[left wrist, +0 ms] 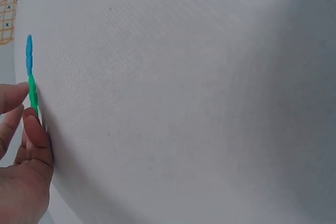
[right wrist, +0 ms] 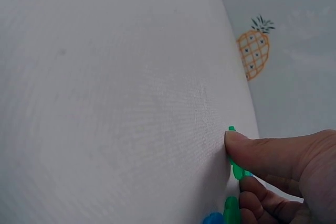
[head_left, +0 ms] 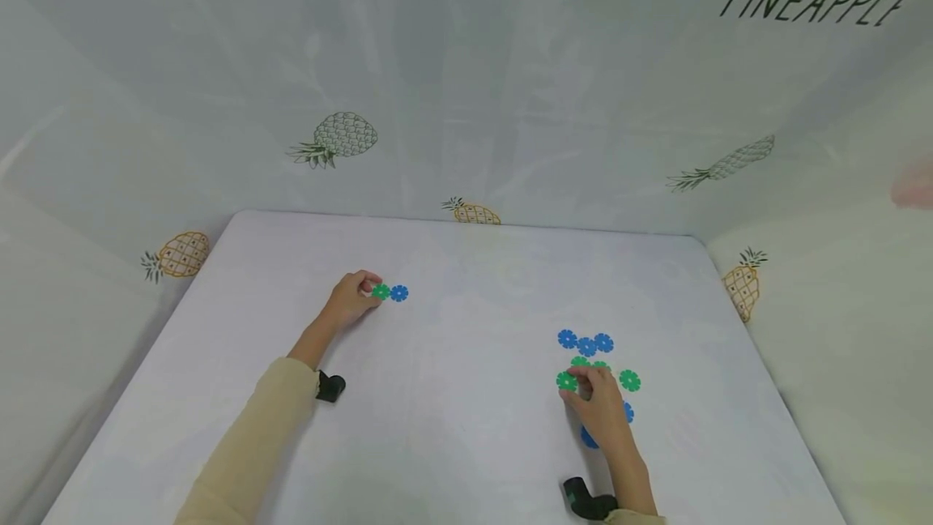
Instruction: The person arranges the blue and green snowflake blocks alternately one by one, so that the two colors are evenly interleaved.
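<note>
At the table's far left, my left hand [head_left: 350,300] pinches a green flower-shaped disc [head_left: 381,292] between thumb and fingers. A blue flower-shaped disc [head_left: 399,293] adjoins its right edge; edge-on in the left wrist view, the blue disc [left wrist: 29,55] and green disc [left wrist: 33,92] meet end to end. On the right side, my right hand [head_left: 603,413] pinches another green disc [head_left: 566,381] by its edge, thumb and finger on it. The right wrist view shows this green disc [right wrist: 239,171] partly covered by the thumb.
Several blue discs [head_left: 586,347] lie beyond the right hand, and a lone green disc [head_left: 630,381] to its right. Further green and blue discs are partly hidden beneath that hand. The white table [head_left: 452,411] ends at a pineapple-print curtain [head_left: 510,104].
</note>
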Available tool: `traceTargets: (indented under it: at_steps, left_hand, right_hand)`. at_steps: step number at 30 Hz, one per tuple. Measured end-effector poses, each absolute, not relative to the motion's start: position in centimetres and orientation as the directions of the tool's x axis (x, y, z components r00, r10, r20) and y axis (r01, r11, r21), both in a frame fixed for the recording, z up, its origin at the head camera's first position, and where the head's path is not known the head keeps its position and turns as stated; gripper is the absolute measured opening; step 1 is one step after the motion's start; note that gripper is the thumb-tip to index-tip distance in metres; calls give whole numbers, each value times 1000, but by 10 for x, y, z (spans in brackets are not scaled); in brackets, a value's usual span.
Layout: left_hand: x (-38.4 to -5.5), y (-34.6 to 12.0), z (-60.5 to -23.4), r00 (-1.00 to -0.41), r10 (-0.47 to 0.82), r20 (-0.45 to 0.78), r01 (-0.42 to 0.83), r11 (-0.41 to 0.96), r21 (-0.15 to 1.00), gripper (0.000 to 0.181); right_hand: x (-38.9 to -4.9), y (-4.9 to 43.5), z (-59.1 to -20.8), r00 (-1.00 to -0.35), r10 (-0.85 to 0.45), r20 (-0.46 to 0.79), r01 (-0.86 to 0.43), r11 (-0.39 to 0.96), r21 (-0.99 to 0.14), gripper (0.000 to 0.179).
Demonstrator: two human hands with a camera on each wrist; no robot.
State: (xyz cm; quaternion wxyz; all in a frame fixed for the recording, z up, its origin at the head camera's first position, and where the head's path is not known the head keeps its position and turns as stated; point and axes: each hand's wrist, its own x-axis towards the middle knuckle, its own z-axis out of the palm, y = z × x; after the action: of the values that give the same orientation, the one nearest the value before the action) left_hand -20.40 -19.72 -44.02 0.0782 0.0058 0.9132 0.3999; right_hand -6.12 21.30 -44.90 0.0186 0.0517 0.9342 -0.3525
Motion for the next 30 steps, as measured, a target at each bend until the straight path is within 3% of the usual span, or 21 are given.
traceTargets:
  at_steps: [14, 24, 30]
  left_hand:
    - [-210, -195, -430, -989, 150, -16, 96, 709, 699, 33]
    - [-212, -189, -437, -975, 213, -62, 142, 812, 566, 38]
    - [-212, -185, -445, -974, 220, -44, 158, 813, 561, 36]
  right_hand:
    - [-62, 214, -452, -994, 86, -70, 111, 746, -656, 33]
    - [-62, 212, -452, -994, 92, -54, 105, 746, -658, 32]
    - [-61, 212, -452, -994, 96, -49, 105, 747, -656, 32]
